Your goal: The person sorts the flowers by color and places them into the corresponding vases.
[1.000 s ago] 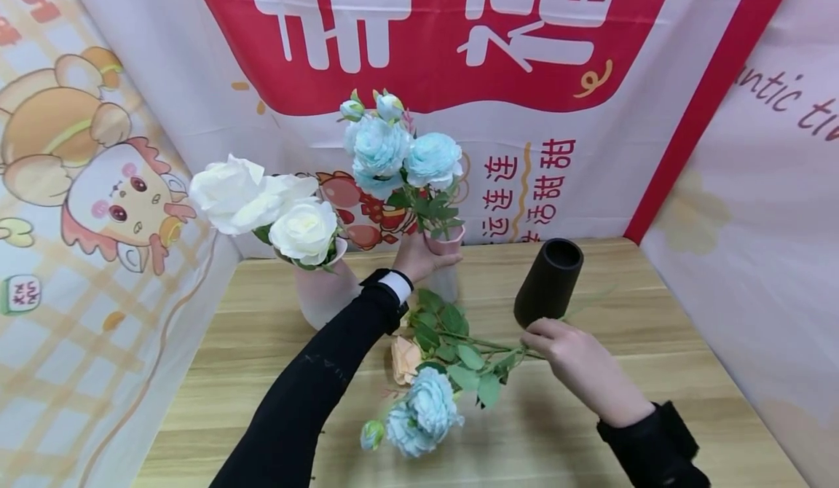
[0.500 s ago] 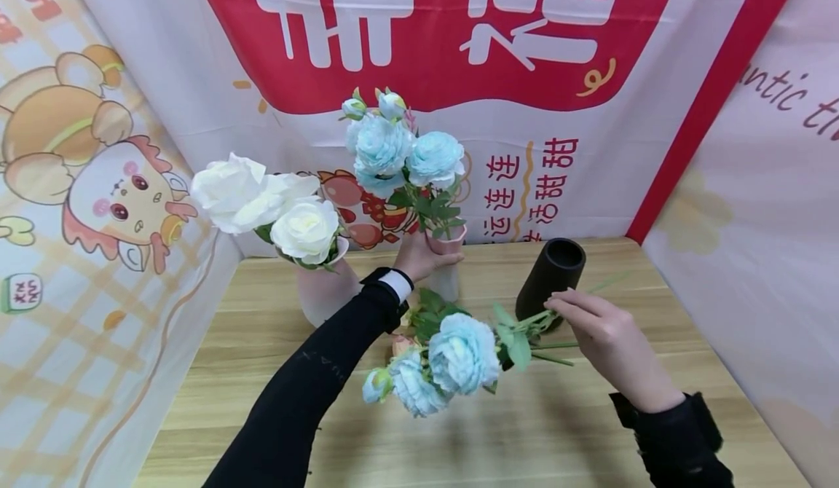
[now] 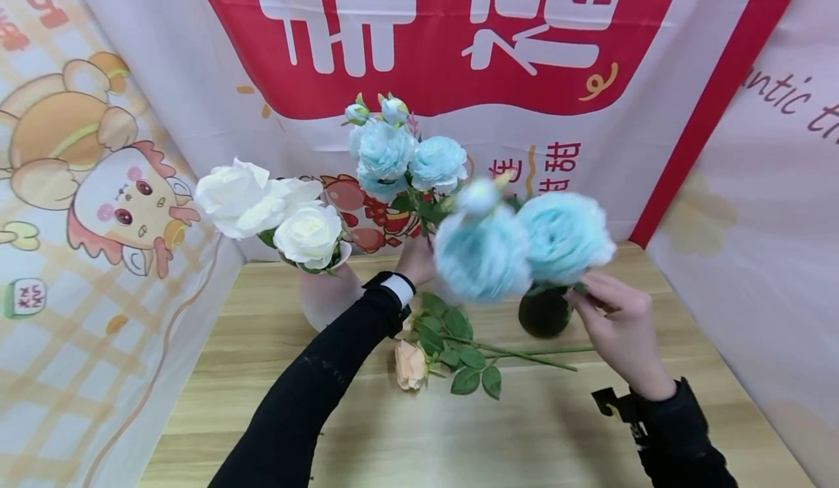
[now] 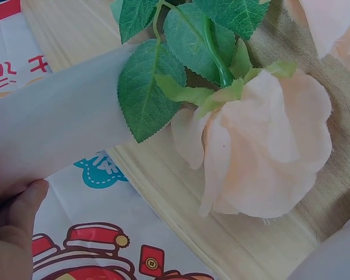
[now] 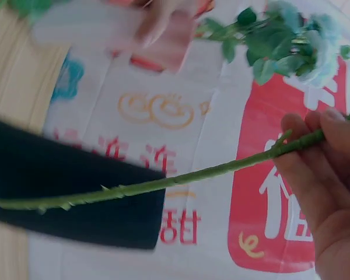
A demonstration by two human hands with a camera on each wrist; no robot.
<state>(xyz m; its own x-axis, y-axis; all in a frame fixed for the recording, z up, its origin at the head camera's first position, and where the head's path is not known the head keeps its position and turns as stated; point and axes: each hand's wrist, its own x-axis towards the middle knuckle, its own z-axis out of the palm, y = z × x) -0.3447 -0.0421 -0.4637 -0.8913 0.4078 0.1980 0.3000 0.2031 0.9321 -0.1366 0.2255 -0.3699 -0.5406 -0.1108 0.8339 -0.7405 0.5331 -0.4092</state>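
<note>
My right hand [image 3: 619,324] pinches the stem of a blue artificial flower spray [image 3: 485,255], raised upright with its blooms toward the head camera. In the right wrist view the bare green stem [image 5: 204,174] runs down from the fingers and overlaps the black vase [image 5: 76,204]. The blooms partly hide this black vase [image 3: 545,320] in the head view. My left hand [image 3: 417,261] grips a pink-and-white frosted vase [image 4: 64,111] near its mouth; blue flowers [image 3: 387,149] stand in it. Peach roses [image 4: 268,140] with green leaves lie beside that vase's base.
Left of the left hand stands another pink vase [image 3: 328,298] with white roses [image 3: 308,237]. Long rose stems [image 3: 524,355] lie across the wooden table [image 3: 459,437] in front of the black vase. Printed cloth walls [image 3: 741,255] enclose the table.
My right hand has lifted the blue spray off the table and swung its blooms upward beside the black vase. The peach roses stay on the table. My left hand keeps its grip on the vase.
</note>
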